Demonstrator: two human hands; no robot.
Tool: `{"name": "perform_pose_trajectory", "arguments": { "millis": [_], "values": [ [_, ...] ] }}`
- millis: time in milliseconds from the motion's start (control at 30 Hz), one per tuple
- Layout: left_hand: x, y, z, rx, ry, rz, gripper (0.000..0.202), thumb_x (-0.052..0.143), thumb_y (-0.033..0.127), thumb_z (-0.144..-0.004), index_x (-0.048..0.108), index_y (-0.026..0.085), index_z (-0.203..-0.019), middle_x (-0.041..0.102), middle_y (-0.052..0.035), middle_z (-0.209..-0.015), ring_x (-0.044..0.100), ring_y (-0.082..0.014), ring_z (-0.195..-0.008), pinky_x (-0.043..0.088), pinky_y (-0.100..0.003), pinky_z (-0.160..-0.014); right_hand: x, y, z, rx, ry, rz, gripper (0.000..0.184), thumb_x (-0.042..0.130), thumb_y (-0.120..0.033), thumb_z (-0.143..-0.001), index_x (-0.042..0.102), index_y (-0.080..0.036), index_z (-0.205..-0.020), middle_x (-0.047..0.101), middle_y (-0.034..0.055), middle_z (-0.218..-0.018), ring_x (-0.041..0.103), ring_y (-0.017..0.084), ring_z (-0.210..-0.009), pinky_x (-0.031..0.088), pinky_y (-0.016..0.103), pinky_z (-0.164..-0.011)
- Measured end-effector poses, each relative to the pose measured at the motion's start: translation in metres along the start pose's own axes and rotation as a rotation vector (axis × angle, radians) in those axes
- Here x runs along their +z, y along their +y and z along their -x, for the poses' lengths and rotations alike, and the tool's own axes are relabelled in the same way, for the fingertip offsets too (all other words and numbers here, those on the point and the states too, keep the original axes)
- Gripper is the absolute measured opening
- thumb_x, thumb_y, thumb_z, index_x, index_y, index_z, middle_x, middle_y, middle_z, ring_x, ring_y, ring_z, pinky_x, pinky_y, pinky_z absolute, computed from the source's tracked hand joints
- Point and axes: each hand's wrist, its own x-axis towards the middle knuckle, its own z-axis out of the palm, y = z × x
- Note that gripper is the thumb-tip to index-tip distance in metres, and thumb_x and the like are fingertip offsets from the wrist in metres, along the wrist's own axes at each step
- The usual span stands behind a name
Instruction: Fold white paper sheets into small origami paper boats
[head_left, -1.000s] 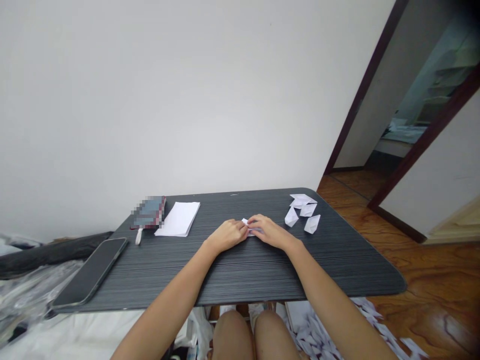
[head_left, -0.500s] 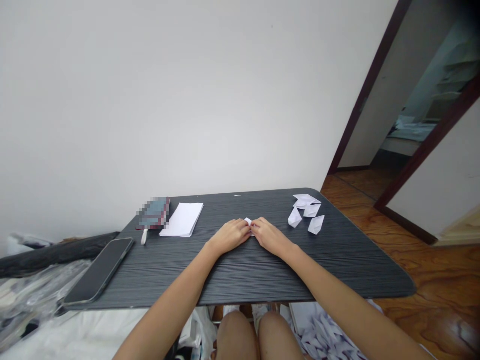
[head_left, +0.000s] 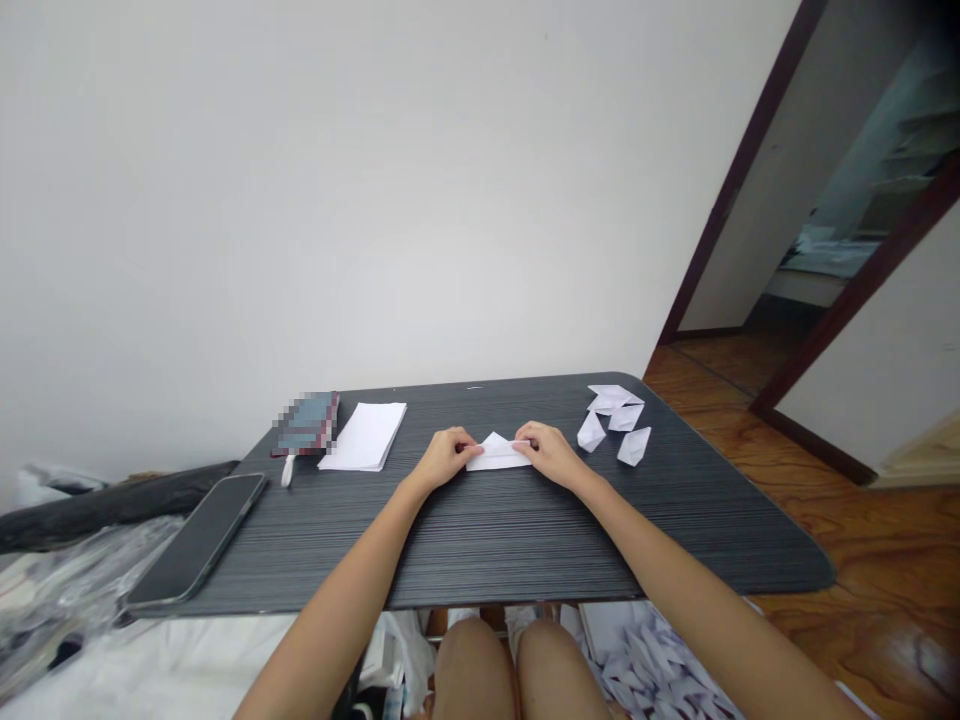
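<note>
A small folded white paper boat (head_left: 496, 453) lies stretched out on the dark striped table (head_left: 487, 540). My left hand (head_left: 444, 456) pinches its left end. My right hand (head_left: 549, 452) pinches its right end. Both hands rest on the table with fingers curled on the paper. Several finished white paper boats (head_left: 615, 420) lie in a cluster at the far right of the table, a short way beyond my right hand.
A stack of white paper sheets (head_left: 365, 437) lies at the back left, beside a blurred card (head_left: 306, 424) and a small white pen. A dark phone (head_left: 199, 540) sits near the left edge. Paper scraps (head_left: 652, 670) litter the wooden floor. An open doorway is at right.
My hands have moved apart, pulling the folded paper out from a small bunched piece into a wide boat shape.
</note>
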Motion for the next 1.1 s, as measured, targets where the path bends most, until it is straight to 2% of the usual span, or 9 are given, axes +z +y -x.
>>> {"name": "perform_pose_trajectory", "arguments": {
  "millis": [133, 233, 333, 433, 533, 633, 900, 1000, 1100],
  "values": [
    [0.002, 0.002, 0.0, -0.111, 0.019, -0.025, 0.019, 0.05, 0.028, -0.072, 0.061, 0.013, -0.072, 0.055, -0.0015, -0.065, 0.046, -0.0106, -0.059, 0.035, -0.022, -0.056, 0.004, 0.003, -0.003, 0.032, -0.008, 0.07, 0.009, 0.049, -0.019, -0.071, 0.052, -0.015, -0.063, 0.051, 0.0027, -0.073, 0.046, 0.012, -0.065, 0.036, 0.025, -0.064],
    [0.004, 0.003, 0.0, -0.114, 0.027, -0.101, 0.014, 0.048, 0.023, -0.072, 0.058, 0.013, -0.076, 0.052, -0.0009, -0.062, 0.045, -0.0117, -0.06, 0.035, -0.023, -0.058, 0.007, 0.002, -0.003, 0.053, -0.001, 0.136, 0.006, 0.048, -0.017, -0.07, 0.048, -0.015, -0.065, 0.045, 0.0024, -0.073, 0.044, 0.013, -0.068, 0.036, 0.025, -0.066],
    [0.007, 0.008, 0.001, -0.048, 0.054, -0.258, 0.013, 0.044, 0.017, -0.074, 0.055, 0.015, -0.079, 0.05, -0.0022, -0.066, 0.045, -0.0147, -0.069, 0.036, -0.026, -0.065, 0.009, -0.002, 0.0, 0.048, 0.007, 0.186, 0.001, 0.046, -0.016, -0.072, 0.047, -0.015, -0.072, 0.042, 0.003, -0.077, 0.043, 0.014, -0.073, 0.035, 0.027, -0.07],
    [0.01, 0.015, 0.003, 0.031, 0.087, -0.401, 0.023, 0.039, 0.011, -0.074, 0.054, 0.019, -0.09, 0.048, -0.0053, -0.085, 0.042, -0.0173, -0.08, 0.035, -0.031, -0.07, 0.009, -0.012, 0.004, 0.022, 0.074, 0.303, 0.014, 0.047, -0.013, -0.071, 0.047, -0.017, -0.085, 0.041, 0.0052, -0.086, 0.041, 0.016, -0.08, 0.035, 0.029, -0.072],
    [0.012, 0.022, 0.004, 0.204, -0.029, -0.421, 0.035, 0.035, 0.001, -0.071, 0.053, 0.019, -0.094, 0.046, -0.0057, -0.092, 0.041, -0.0165, -0.084, 0.035, -0.03, -0.073, 0.008, -0.022, 0.007, -0.106, 0.002, 0.428, 0.022, 0.04, -0.005, -0.072, 0.05, -0.018, -0.086, 0.044, 0.0056, -0.087, 0.04, 0.017, -0.081, 0.035, 0.028, -0.071],
    [0.011, 0.026, 0.005, 0.291, -0.122, -0.376, 0.031, 0.033, 0.0, -0.072, 0.056, 0.015, -0.087, 0.047, -0.0061, -0.086, 0.043, -0.015, -0.082, 0.037, -0.027, -0.075, 0.007, -0.027, 0.009, -0.198, -0.119, 0.456, 0.027, 0.034, 0.0, -0.073, 0.055, -0.016, -0.081, 0.048, 0.0051, -0.081, 0.042, 0.015, -0.08, 0.036, 0.026, -0.073],
    [0.005, 0.022, 0.007, 0.05, -0.029, -0.37, 0.023, 0.042, 0.02, -0.076, 0.056, 0.012, -0.06, 0.046, -0.0048, -0.071, 0.046, -0.0138, -0.068, 0.038, -0.026, -0.066, 0.005, -0.022, 0.018, -0.022, -0.073, 0.608, 0.026, 0.038, 0.0, -0.068, 0.061, -0.012, -0.066, 0.053, 0.0112, -0.081, 0.046, 0.019, -0.08, 0.039, 0.027, -0.074],
    [0.009, 0.017, 0.006, -0.05, 0.028, -0.309, 0.018, 0.047, 0.025, -0.075, 0.054, 0.014, -0.064, 0.047, -0.0037, -0.074, 0.045, -0.0147, -0.074, 0.037, -0.026, -0.069, 0.006, -0.022, 0.019, -0.004, 0.036, 0.596, 0.024, 0.038, -0.004, -0.07, 0.062, -0.011, -0.069, 0.053, 0.0131, -0.089, 0.045, 0.021, -0.086, 0.038, 0.028, -0.078],
    [0.012, 0.013, 0.005, -0.162, 0.054, -0.286, 0.018, 0.052, 0.032, -0.071, 0.055, 0.017, -0.081, 0.049, -0.0039, -0.085, 0.043, -0.0183, -0.085, 0.034, -0.031, -0.073, 0.009, -0.022, 0.016, -0.01, 0.174, 0.522, 0.024, 0.039, -0.012, -0.073, 0.058, -0.008, -0.086, 0.049, 0.0142, -0.1, 0.041, 0.022, -0.095, 0.036, 0.031, -0.083]
  ]
}}
